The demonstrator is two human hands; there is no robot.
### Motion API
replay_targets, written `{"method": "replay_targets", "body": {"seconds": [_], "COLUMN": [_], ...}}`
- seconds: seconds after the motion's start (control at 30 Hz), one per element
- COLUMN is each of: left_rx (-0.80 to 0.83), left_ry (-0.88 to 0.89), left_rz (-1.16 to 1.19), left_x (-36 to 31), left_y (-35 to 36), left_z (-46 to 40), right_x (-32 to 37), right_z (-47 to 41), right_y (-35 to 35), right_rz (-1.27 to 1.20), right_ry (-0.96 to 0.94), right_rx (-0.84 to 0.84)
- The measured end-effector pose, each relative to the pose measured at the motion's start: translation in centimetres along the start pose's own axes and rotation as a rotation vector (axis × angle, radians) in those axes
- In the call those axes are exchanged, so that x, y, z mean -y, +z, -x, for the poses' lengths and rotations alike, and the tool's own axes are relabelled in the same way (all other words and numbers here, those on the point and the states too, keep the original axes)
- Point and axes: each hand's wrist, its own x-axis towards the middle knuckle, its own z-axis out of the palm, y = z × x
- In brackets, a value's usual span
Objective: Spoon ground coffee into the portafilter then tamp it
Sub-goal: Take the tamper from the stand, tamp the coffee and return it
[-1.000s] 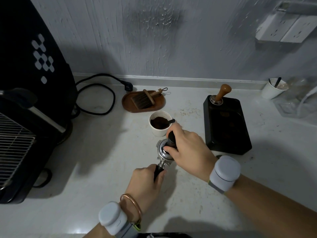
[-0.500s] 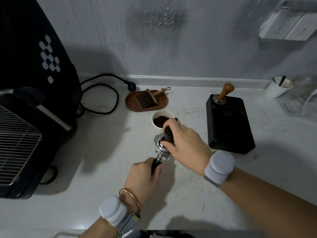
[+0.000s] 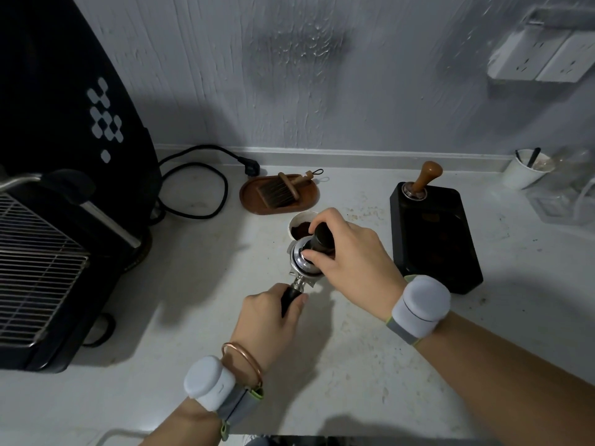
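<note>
Pressing tamper (image 3: 322, 237) into portafilter (image 3: 301, 262), right hand (image 3: 351, 255) grasping it | left hand (image 3: 270, 320) clenched on handle | paper cup (image 3: 297, 220) just behind portafilter holds ground coffee (image 3: 300, 229)

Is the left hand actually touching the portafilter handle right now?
Touching. The head view shows the left hand closed around the black portafilter handle, with only the handle's upper end emerging from the fist.

2 cups (image 3: 302, 225) (image 3: 523, 170), 2 tampers (image 3: 322, 238) (image 3: 423, 180), 1 portafilter (image 3: 301, 263), 1 brush (image 3: 281, 189).
</note>
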Motion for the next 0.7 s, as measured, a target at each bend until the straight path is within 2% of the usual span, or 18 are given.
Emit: {"method": "replay_targets", "body": {"seconds": [0.4, 0.7], "left_rx": [-0.027, -0.099], "left_ry": [-0.068, -0.189], "left_rz": [0.032, 0.108], "left_x": [-0.9, 0.1], "left_y": [-1.5, -2.9], "left_z": [-2.1, -5.2], "right_x": [-1.3, -5.9], "right_z": [-2.1, -3.7], "right_y": [-3.0, -6.2], "right_rz": [-0.202, -0.186], "right_ry": [0.085, 0.222], "right_rx": [-0.244, -0.402]}}
